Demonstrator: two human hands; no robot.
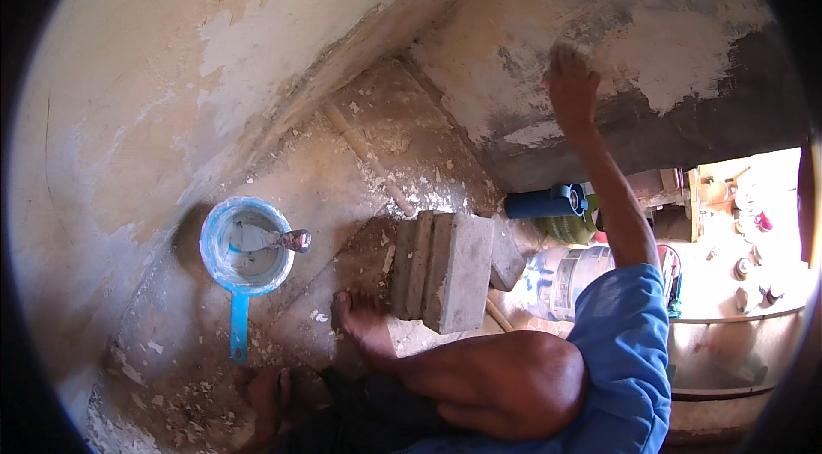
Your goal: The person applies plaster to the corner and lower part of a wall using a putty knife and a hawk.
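My right hand [569,82] reaches up to the patchy plastered wall [668,52] at upper right, fingers curled on something pale and small that I cannot make out, pressed at the surface. My left hand is not in view. On the floor to the left sits a light blue plastic dipper [239,326] with whitish residue inside and a putty knife [294,240] resting across it, its handle over the rim. My bare feet [364,326] are on the dusty floor below.
Concrete blocks [454,274] stand beside my knee. Behind them lie a blue cylinder [535,204], a green object [561,227] and a large clear water jug [556,283]. A sloping wall [128,94] rises at left; a bright opening with assorted small items [745,266] is at right.
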